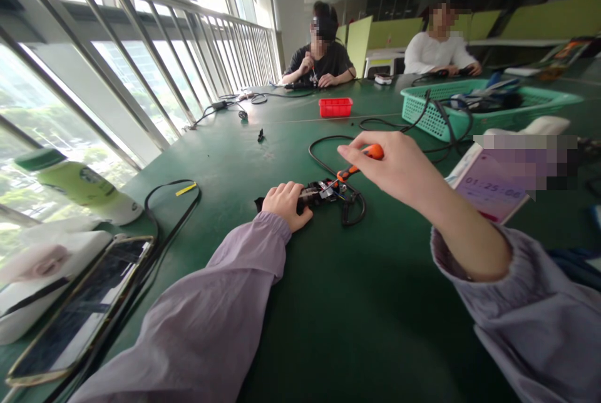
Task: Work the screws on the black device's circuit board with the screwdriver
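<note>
My left hand (286,204) is closed round a black corded device (307,196) lying on the green table (357,303). Its right end is opened up, with wires and small metal parts showing; I cannot tell what kind of device it is. In my right hand (399,165) is a screwdriver (347,173) with an orange and black handle, held tilted. The tip points down left at the exposed parts, and whether it touches a screw is too small to tell. A black cable (323,140) loops beside the device.
A small red tray (335,107) and a green basket (422,116) of tools and cables stand farther back. On the left are a bottle (79,181), a phone (84,309) and a strap. A timer display (493,181) stands right. Two people sit across the table.
</note>
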{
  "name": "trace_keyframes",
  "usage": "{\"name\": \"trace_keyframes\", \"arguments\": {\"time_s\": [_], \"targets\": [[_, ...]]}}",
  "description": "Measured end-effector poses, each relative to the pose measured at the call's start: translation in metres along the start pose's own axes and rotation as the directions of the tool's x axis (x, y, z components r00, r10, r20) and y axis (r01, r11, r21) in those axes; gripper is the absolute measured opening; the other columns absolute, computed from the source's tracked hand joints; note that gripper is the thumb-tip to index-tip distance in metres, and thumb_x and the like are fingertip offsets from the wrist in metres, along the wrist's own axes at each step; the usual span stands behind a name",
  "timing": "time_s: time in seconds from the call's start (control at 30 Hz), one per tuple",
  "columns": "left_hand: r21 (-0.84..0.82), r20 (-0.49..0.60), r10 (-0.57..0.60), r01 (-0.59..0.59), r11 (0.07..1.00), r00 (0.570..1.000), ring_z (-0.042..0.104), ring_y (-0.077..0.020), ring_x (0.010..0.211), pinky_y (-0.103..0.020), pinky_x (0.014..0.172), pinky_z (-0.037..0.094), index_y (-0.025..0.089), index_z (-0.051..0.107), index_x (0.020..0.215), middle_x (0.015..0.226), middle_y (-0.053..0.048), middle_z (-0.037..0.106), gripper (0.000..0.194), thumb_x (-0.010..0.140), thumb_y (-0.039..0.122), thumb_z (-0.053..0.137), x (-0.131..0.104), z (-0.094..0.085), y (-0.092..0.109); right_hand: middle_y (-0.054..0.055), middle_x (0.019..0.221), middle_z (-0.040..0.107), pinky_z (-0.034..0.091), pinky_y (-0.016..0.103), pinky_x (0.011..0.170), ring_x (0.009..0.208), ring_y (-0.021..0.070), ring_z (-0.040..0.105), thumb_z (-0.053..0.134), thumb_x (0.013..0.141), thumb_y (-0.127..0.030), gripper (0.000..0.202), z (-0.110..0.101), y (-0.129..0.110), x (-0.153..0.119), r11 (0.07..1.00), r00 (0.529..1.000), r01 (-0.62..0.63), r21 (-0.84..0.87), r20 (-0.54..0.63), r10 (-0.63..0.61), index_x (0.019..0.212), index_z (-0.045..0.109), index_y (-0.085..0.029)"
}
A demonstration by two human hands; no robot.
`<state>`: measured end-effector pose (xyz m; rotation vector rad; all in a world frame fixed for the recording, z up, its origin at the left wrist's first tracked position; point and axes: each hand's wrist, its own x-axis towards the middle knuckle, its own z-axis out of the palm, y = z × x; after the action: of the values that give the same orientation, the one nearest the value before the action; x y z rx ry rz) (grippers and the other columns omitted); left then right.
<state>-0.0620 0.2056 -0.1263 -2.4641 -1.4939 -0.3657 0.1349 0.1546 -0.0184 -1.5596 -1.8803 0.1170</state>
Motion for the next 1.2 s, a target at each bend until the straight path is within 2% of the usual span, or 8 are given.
{"name": "trace_keyframes", "arguments": {"time_s": [0.2,0.37,0.43,0.53,0.7,0.87,1.03,1.2], "targets": [[-0.004,0.020,-0.014,0.014,1.000,1.000,0.053,-0.0248,0.094,-0.037,0.080,0.041,0.018,0.052,0.106,0.100,-0.006,0.058,0.040,0.071,0.037,0.048,0.0003,-0.0031,0.0027,-0.001,0.068,0.059,0.035,0.025,0.053,0.057,0.0149,0.052,0.059,0.068,-0.036,0.039,0.0010,-0.0016,-0.0003,0.999,0.999,0.033,0.039,-0.015,-0.033,0.104,0.054,-0.022],[-0.006,0.018,-0.012,0.012,1.000,1.000,0.053,-0.0247,0.094,-0.037,0.080,0.041,0.018,0.052,0.107,0.100,-0.006,0.059,0.040,0.072,0.036,0.047,0.0001,-0.0042,0.0023,0.001,0.061,0.056,0.036,0.027,0.055,0.058,0.0159,0.052,0.047,0.078,-0.047,0.029,0.0019,-0.0027,-0.0011,0.999,1.000,0.020,0.032,0.022,-0.020,0.076,0.060,-0.021],[-0.011,0.024,-0.008,0.008,1.000,1.000,0.053,-0.0246,0.094,-0.038,0.080,0.041,0.017,0.052,0.107,0.100,-0.007,0.059,0.039,0.074,0.035,0.045,0.0002,-0.0039,0.0017,0.001,0.065,0.058,0.036,0.026,0.055,0.059,0.0160,0.053,0.053,0.074,-0.040,0.022,0.0021,-0.0022,-0.0008,0.999,1.000,0.018,0.041,0.003,-0.018,0.084,0.060,-0.021],[-0.009,0.029,-0.005,0.005,1.000,1.000,0.053,-0.0246,0.095,-0.038,0.080,0.040,0.017,0.052,0.107,0.101,-0.007,0.059,0.038,0.074,0.035,0.044,0.0004,-0.0030,0.0010,0.000,0.071,0.060,0.037,0.026,0.055,0.060,0.0157,0.054,0.060,0.068,-0.033,0.039,0.0026,-0.0010,0.0001,0.998,0.999,0.026,0.061,-0.024,-0.025,0.105,0.054,-0.023],[0.001,0.019,-0.004,0.004,1.000,1.000,0.053,-0.0243,0.094,-0.036,0.079,0.041,0.017,0.053,0.107,0.101,-0.006,0.059,0.040,0.073,0.037,0.046,0.0008,-0.0023,0.0010,0.003,0.069,0.060,0.036,0.027,0.055,0.063,0.0170,0.055,0.052,0.075,-0.043,0.024,0.0032,0.0003,0.0013,0.998,1.000,0.027,0.048,-0.003,-0.027,0.080,0.060,-0.021],[0.004,0.010,0.005,-0.005,1.000,1.000,0.054,-0.0241,0.094,-0.036,0.078,0.041,0.018,0.053,0.107,0.099,-0.005,0.059,0.040,0.073,0.040,0.047,0.0009,-0.0017,-0.0002,-0.001,0.067,0.058,0.035,0.025,0.053,0.058,0.0148,0.052,0.061,0.066,-0.035,0.040,0.0022,0.0016,0.0007,0.998,1.000,0.016,0.066,-0.014,-0.016,0.103,0.053,-0.023],[-0.002,0.004,0.015,-0.015,1.000,1.000,0.054,-0.0237,0.093,-0.036,0.078,0.041,0.018,0.052,0.106,0.099,-0.005,0.059,0.040,0.073,0.041,0.047,0.0006,0.0000,-0.0016,0.000,0.060,0.056,0.034,0.026,0.052,0.056,0.0152,0.050,0.054,0.073,-0.047,0.028,0.0017,0.0016,0.0005,0.999,1.000,-0.023,0.034,0.016,0.023,0.079,0.060,-0.021],[0.003,0.013,0.021,-0.021,1.000,1.000,0.053,-0.0240,0.094,-0.037,0.079,0.041,0.018,0.052,0.107,0.101,-0.006,0.059,0.040,0.074,0.041,0.048,0.0006,-0.0009,-0.0023,-0.001,0.069,0.059,0.036,0.026,0.054,0.059,0.0153,0.052,0.063,0.066,-0.037,0.045,0.0024,0.0038,0.0020,0.997,0.999,0.014,0.071,-0.037,-0.011,0.106,0.052,-0.022]]}}
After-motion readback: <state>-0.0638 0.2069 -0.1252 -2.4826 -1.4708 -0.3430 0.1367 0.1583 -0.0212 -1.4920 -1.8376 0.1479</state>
